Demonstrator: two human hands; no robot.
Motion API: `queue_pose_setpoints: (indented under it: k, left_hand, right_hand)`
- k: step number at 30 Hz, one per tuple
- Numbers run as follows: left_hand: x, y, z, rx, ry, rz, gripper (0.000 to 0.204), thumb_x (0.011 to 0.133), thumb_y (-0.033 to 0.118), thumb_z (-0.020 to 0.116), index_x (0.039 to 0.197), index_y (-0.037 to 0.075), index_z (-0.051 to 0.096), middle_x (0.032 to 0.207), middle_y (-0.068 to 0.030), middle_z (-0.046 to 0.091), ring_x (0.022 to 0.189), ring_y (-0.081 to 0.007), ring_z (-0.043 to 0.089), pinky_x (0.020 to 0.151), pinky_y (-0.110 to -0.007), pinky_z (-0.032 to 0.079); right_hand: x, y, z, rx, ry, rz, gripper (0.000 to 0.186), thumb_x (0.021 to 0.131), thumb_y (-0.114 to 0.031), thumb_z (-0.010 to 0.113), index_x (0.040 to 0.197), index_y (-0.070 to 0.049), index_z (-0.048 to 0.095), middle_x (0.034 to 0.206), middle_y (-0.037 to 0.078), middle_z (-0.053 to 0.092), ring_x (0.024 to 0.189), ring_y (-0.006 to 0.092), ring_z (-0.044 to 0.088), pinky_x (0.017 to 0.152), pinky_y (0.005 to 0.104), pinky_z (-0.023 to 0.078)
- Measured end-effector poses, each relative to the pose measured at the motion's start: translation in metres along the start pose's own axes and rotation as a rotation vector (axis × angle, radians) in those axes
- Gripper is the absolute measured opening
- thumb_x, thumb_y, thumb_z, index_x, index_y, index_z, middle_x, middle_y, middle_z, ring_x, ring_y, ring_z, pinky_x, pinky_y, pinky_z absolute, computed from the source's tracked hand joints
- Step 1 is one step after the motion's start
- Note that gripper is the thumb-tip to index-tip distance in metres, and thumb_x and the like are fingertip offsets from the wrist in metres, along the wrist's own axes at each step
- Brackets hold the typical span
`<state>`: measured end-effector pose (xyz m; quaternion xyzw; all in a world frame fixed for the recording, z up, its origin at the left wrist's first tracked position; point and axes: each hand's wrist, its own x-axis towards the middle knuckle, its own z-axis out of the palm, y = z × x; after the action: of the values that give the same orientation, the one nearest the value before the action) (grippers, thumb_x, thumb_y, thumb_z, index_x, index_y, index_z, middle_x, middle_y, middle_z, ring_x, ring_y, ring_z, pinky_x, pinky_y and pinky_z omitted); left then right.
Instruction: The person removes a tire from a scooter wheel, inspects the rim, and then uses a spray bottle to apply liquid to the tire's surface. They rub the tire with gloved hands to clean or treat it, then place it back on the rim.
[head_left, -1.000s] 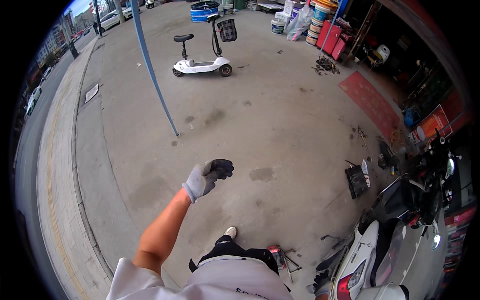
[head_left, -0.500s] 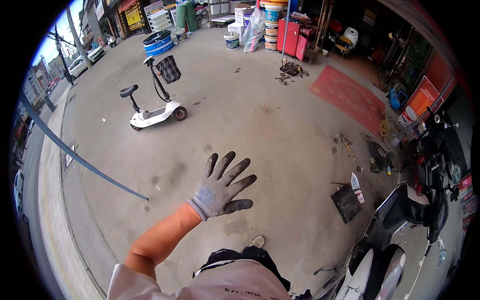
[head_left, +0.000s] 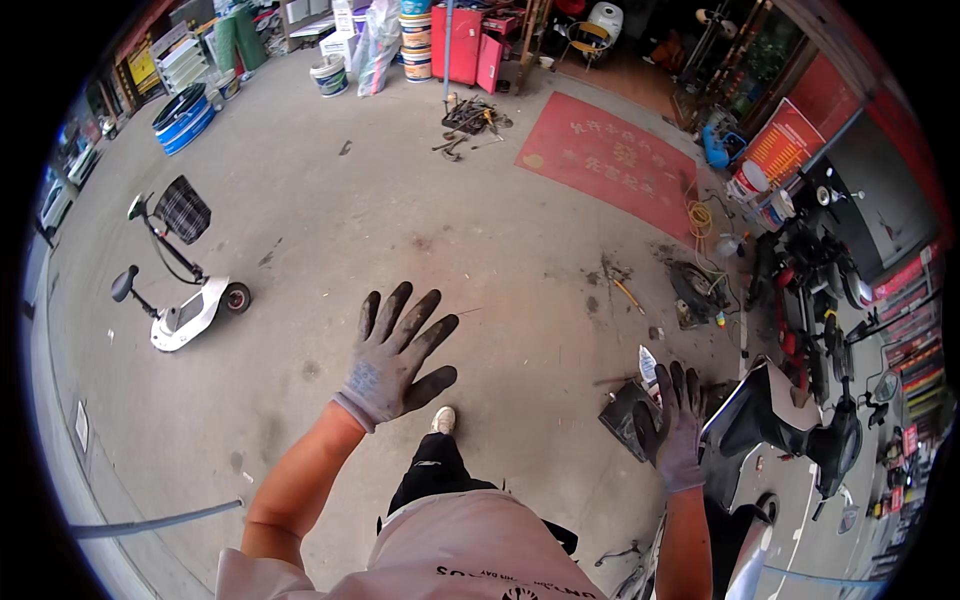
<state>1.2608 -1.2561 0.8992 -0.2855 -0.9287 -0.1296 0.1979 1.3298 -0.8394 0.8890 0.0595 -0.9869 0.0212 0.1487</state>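
Note:
My left hand [head_left: 396,360], in a grey glove with dark, stained fingertips, is held out with fingers spread and nothing in it, above the concrete ground [head_left: 450,230]. My right hand [head_left: 678,430], gloved likewise, is raised with its fingers apart, holding nothing. Behind it in the picture lie a black flat object [head_left: 625,425] and a white packet [head_left: 647,362] on the ground. Right beside that hand stands a scooter [head_left: 830,450] with black and white bodywork; whether the hand touches it I cannot tell. My forearms and one white shoe [head_left: 443,419] show below.
A small white scooter [head_left: 195,310] stands left, a blue pole [head_left: 160,525] near the lower left. Ahead are a red mat [head_left: 590,160], tools [head_left: 470,120], buckets [head_left: 330,76], red cabinets [head_left: 455,50] and an open doorway. More two-wheelers [head_left: 790,300] and a hose [head_left: 700,220] are at right.
My view has swung right, toward the doorway and mat. My left hand has gone from curled to spread. My right hand has come up from the lower edge with its fingers apart.

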Motion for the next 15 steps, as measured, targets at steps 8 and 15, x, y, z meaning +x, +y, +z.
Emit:
queue_pose_setpoints:
  k: [8,15]
  left_hand:
    - [0.226,-0.097,0.099,-0.01,-0.062,0.078,0.069,0.082,0.026,0.067,0.145,0.008,0.043,0.156,-0.0177,0.032,0.145,-0.0437,0.023,0.117,-0.061,0.015]
    - [0.402,-0.118,0.177,-0.025,-0.062,0.143,0.065,0.084,0.024,0.068,0.143,0.008,0.045,0.155,-0.0136,0.036,0.145,-0.0394,0.027,0.117,-0.058,0.017]
  right_hand:
    - [0.206,0.04,0.001,-0.18,-0.012,-0.147,0.059,0.092,-0.047,0.056,0.145,-0.024,0.045,0.147,0.011,0.043,0.138,0.0358,0.035,0.114,0.0599,0.022]
    - [0.337,0.134,0.061,-0.098,0.028,-0.108,0.057,0.092,-0.044,0.058,0.144,-0.022,0.047,0.147,0.013,0.042,0.139,0.0358,0.035,0.114,0.0587,0.024]
